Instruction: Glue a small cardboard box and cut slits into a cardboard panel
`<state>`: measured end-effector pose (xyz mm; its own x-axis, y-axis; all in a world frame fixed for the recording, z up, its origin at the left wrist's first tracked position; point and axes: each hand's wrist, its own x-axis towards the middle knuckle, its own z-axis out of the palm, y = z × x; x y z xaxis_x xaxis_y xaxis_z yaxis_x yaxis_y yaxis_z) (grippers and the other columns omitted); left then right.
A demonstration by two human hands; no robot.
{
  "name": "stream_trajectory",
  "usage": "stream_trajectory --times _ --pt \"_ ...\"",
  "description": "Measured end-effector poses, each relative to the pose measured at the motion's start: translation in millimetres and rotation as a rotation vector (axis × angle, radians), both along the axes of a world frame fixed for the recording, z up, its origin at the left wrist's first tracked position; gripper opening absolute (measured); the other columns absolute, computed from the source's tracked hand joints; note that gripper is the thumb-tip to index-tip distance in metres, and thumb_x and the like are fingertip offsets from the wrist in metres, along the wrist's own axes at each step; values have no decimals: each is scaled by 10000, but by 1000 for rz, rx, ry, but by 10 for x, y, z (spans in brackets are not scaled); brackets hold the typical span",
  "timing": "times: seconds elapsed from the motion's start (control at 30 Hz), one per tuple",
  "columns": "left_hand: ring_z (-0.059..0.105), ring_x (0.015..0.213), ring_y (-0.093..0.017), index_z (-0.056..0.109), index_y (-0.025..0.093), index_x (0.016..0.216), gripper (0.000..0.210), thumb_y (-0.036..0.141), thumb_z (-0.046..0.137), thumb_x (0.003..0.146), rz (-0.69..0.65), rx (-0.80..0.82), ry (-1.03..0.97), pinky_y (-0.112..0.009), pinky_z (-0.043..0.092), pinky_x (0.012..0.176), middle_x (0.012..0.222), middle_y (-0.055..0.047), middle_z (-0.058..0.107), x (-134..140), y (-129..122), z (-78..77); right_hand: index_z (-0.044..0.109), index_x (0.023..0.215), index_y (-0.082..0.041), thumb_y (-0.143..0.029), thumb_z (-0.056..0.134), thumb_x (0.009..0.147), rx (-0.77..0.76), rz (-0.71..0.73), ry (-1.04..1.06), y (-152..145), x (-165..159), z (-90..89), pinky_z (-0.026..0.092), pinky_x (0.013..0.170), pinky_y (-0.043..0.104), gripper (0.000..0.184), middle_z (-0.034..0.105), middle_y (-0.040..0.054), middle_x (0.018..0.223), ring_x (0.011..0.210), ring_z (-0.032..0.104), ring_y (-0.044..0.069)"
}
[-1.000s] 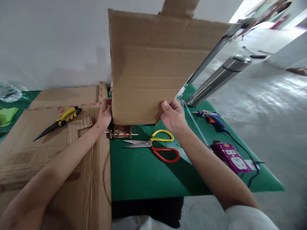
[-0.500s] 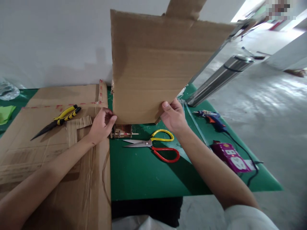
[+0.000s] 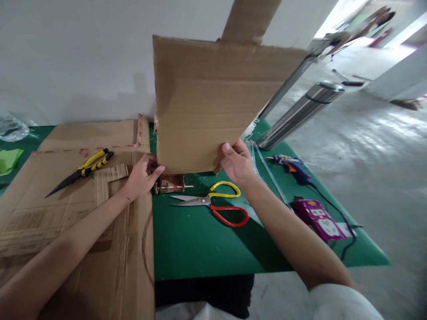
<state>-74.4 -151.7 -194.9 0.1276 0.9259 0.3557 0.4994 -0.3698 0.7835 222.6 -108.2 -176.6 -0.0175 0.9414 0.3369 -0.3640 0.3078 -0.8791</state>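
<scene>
A brown cardboard panel stands raised and tilted before me, with a cardboard strip rising from its top edge. My left hand grips its lower left corner, thumb in front and the other fingers partly hidden behind. At the lower right edge, my right hand is closed on the same panel, thumb on the near face. Just below the panel lies a small cardboard box with a thin stick through it. Scissors with one yellow and one red handle rest in front of it.
Pliers lie on a large cardboard sheet at the left. On the green table, a glue gun, a purple power strip and a metal cylinder are to the right. A wall stands behind.
The panel's top edge sits lower in view and its upper right corner has shifted left. Both hands keep their hold; the view has shifted slightly.
</scene>
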Motion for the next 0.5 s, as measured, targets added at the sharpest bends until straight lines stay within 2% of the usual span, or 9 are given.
stream_trajectory --times 0.13,0.23,0.3,0.4,0.47,0.5 --pt "692 860 -265 574 228 988 381 602 627 942 -28 -4 33 -459 607 804 937 -82 680 -15 26 -18 723 889 -293 -611 921 653 11 0 -7 13 -2 17 587 1007 468 442 799 -1 1003 1057 736 258" --pt "692 874 -265 576 228 984 391 616 617 945 -44 -9 25 -449 607 809 943 -82 678 -12 35 -15 707 983 -291 -621 894 697 26 -39 -86 -38 54 14 572 1008 445 475 778 19 1092 1080 714 246" --pt "688 870 -265 576 228 979 402 626 616 945 -45 -2 24 -448 603 812 936 -82 674 -7 35 -4 677 1064 -292 -598 860 759 45 -137 -212 -156 155 -16 578 951 427 469 754 33 1108 1042 706 236" --pt "682 872 -266 573 224 985 402 622 609 952 -53 8 31 -450 595 826 942 -87 671 -1 30 14 654 1053 -277 -448 747 900 76 -296 -633 -478 383 -96 575 846 421 248 718 43 1019 935 692 234" --pt "678 873 -263 572 218 998 404 618 608 956 -66 4 24 -452 590 840 951 -86 670 -2 29 19 673 986 -258 -333 676 926 152 -131 -1014 -741 529 -146 568 869 462 96 720 62 988 963 691 270" --pt "676 879 -263 573 214 1004 407 615 616 953 -74 -5 9 -455 588 850 956 -86 670 -4 31 17 685 1013 -252 -298 654 919 201 -13 -1175 -865 586 -163 562 903 495 109 730 77 1031 1004 691 292"
